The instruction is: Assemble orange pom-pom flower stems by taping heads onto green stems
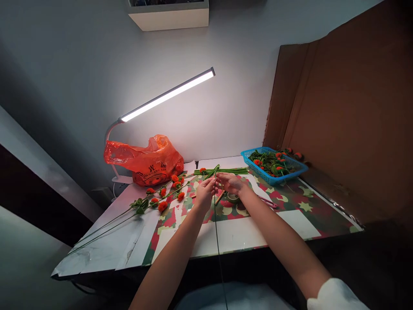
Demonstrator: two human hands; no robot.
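Observation:
My left hand (205,193) is closed in a pinch around a long thin green stem (217,232), which hangs down past the table's front edge toward my lap. Close beside it, my right hand (229,183) has its fingertips together at the upper part of the same stem. Small details between the fingertips are hard to make out. Just behind my left hand shows an orange-red flower head (202,171). A bunch of straight green stems (237,171) lies behind both hands. Under my right wrist sits a dark green tape roll (232,197).
Finished-looking orange flower sprays (158,202) lie at left. An orange plastic bag (155,161) stands behind them, under a lit lamp (171,94). A blue basket (274,178) of flowers and leaves is at right, near cardboard (338,94). Pink-handled scissors (268,202) lie beside my right forearm.

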